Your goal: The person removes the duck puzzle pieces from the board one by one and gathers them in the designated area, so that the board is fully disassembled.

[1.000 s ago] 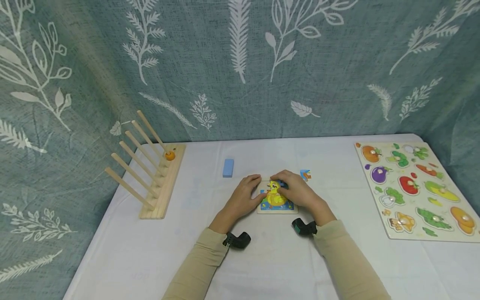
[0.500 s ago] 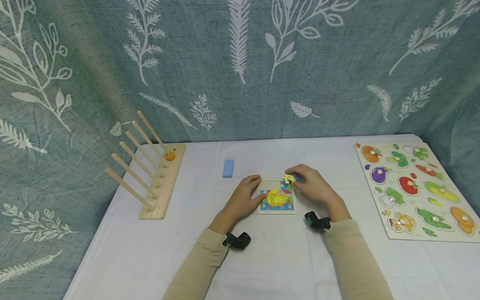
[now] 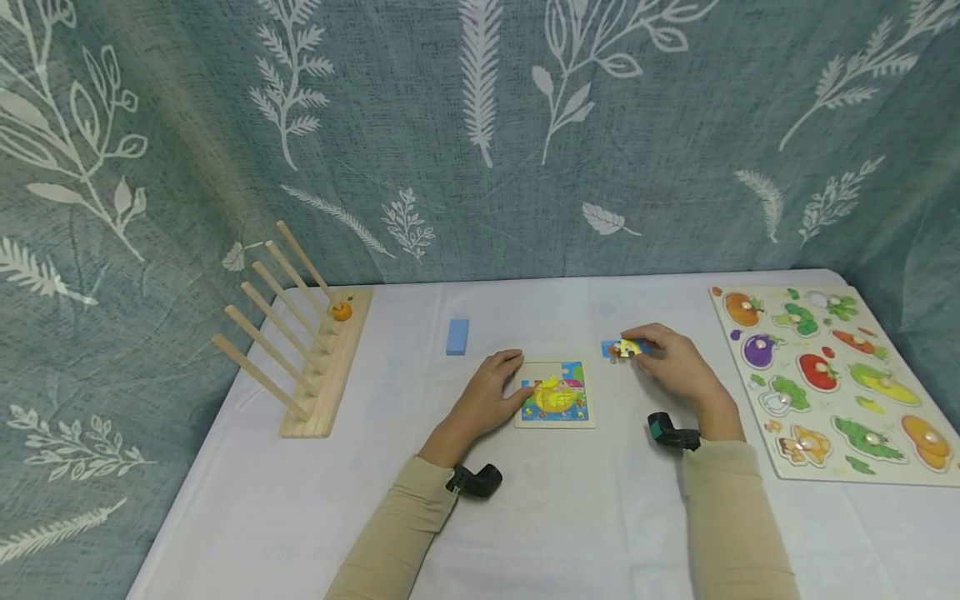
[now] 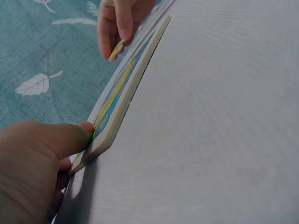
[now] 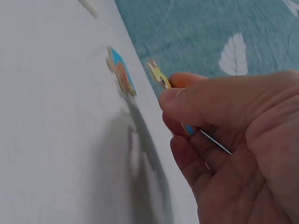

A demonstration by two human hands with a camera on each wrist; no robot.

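A small wooden jigsaw puzzle point(image 3: 592, 400) with a yellow duck picture lies flat in the middle of the table; its upper left part shows bare wood. My left hand point(image 3: 487, 396) holds its left side, the thumb on the face and the fingers along the edge, as the left wrist view shows. To the right of the puzzle, my right hand point(image 3: 681, 367) pinches a yellow and blue jigsaw piece point(image 5: 159, 74) between thumb and fingers, off the table. Another jigsaw piece point(image 5: 120, 72), blue and orange-brown, lies on the cloth beside it, partly covered in the head view.
A blue block point(image 3: 457, 337) lies behind the left hand. To the left stands a wooden rack point(image 3: 341, 367) of slanting pegs with an orange bead point(image 3: 341, 312). A vegetable knob puzzle board point(image 3: 810, 417) lies at the right. A patterned curtain point(image 3: 420, 125) hangs behind the table.
My right hand has lifted the yellow jigsaw piece off the puzzle and carried it right, to beside the loose piece. The left hand has stayed at the puzzle's left side.
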